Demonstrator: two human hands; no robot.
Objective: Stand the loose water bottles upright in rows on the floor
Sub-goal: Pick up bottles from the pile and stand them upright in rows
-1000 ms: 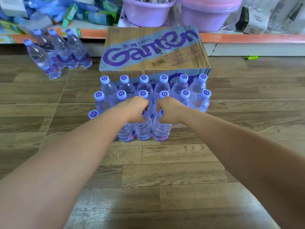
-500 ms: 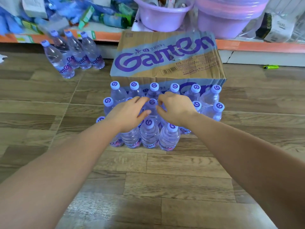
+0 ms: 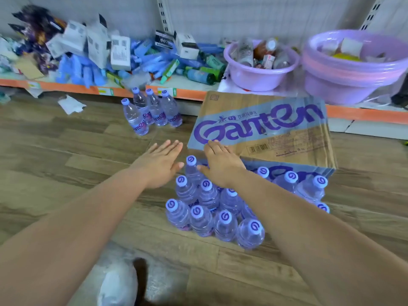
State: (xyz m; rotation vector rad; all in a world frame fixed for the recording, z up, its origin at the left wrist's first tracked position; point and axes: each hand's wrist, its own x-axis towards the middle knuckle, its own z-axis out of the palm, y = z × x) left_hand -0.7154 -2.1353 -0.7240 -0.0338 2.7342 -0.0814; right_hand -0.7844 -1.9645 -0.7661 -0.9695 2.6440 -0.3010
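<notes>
Both hands empty. Left hand [image 3: 157, 165] and right hand [image 3: 221, 166] are stretched forward at mid-frame, grip wide, fingers straight and close together, touching nothing that I can see.

- Four loose water bottles [image 3: 154, 111] stand in a tight cluster at upper centre-left, caps up, near the foot of the orange-edged shelf [image 3: 72, 87] and well apart from the rest. I cannot tell whether they lean on one another.
- The block of upright bottles [image 3: 207, 208] fills lower centre in slanting rows on the wooden floor [image 3: 66, 184], against the front of the Ganten carton [image 3: 276, 129].
- The right hand hangs over the carton's near left corner and the rearmost caps. The left hand is over bare floor left of the block.

Step in hand, as I read it: reach for the far cluster and bring it over to the rows.

To do it well:
- Take one bottle per hand, closing round the body below the shoulder rather than on the cap.
- Lift clear before swinging back. The right forearm passes right over the standing caps, and a low sweep would likely topple several.
- Set each base flat at the ragged left edge, touching its neighbour, cap in line with the row.
- Let go only once it stands steady.
</notes>
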